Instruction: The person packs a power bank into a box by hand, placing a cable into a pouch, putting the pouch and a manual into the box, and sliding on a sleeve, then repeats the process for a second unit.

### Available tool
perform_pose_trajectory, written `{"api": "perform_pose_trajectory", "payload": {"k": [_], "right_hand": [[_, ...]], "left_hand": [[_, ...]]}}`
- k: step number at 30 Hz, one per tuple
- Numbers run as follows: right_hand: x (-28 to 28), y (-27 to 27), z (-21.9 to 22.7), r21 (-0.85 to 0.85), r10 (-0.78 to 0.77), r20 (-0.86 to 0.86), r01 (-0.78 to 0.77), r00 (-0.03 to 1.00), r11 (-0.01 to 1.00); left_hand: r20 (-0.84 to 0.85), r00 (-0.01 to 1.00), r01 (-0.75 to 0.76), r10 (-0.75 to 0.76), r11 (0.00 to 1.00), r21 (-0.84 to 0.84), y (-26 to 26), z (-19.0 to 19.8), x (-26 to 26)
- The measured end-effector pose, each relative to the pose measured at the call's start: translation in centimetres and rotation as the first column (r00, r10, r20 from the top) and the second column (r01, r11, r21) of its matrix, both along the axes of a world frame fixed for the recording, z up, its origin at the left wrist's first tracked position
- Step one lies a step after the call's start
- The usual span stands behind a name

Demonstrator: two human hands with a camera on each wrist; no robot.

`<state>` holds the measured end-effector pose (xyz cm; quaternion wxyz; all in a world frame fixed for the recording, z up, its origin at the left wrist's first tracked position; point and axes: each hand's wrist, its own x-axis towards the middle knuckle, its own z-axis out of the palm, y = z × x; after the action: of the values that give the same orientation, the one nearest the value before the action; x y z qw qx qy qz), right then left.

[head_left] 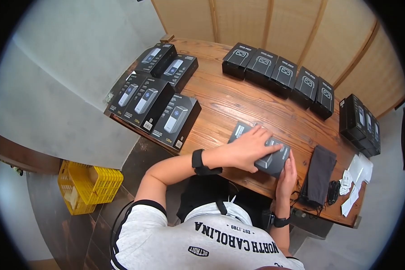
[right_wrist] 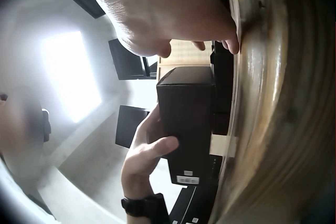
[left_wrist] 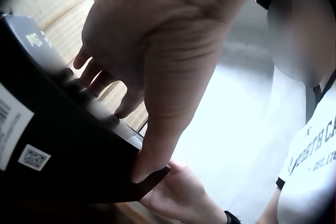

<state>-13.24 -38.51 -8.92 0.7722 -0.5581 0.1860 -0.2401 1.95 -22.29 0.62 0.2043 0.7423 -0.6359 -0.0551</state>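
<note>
A black box with a printed top lies near the table's front edge. Spread across it, my left hand grips it, thumb against one side and fingers over the top. The left wrist view shows that hand on the box, whose side bears a QR label. At the box's right end is my right hand, its fingers extended. In the right wrist view a gap separates the right hand from the box; whether it touches elsewhere is unclear. There the left hand holds the far side.
Black boxes stand at the table's left, along its back and at the right. A dark cloth pouch, a coiled black cable and white papers lie at right. Yellow crates stand on the floor.
</note>
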Motion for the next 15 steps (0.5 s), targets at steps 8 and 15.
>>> {"api": "perform_pose_trajectory", "payload": {"k": [8, 15], "right_hand": [[-1.6, 0.6, 1.1, -0.193, 0.055, -0.070, -0.068, 0.996, 0.979], [-2.6, 1.0, 0.9, -0.338, 0.068, -0.114, -0.104, 0.991, 0.935]], "left_hand": [[-0.093, 0.987, -0.143, 0.133, 0.983, -0.117, 1.6, -3.0, -1.7], [-0.577, 0.582, -0.702, 0.572, 0.713, -0.001, 7.1, -4.6, -0.5]]}}
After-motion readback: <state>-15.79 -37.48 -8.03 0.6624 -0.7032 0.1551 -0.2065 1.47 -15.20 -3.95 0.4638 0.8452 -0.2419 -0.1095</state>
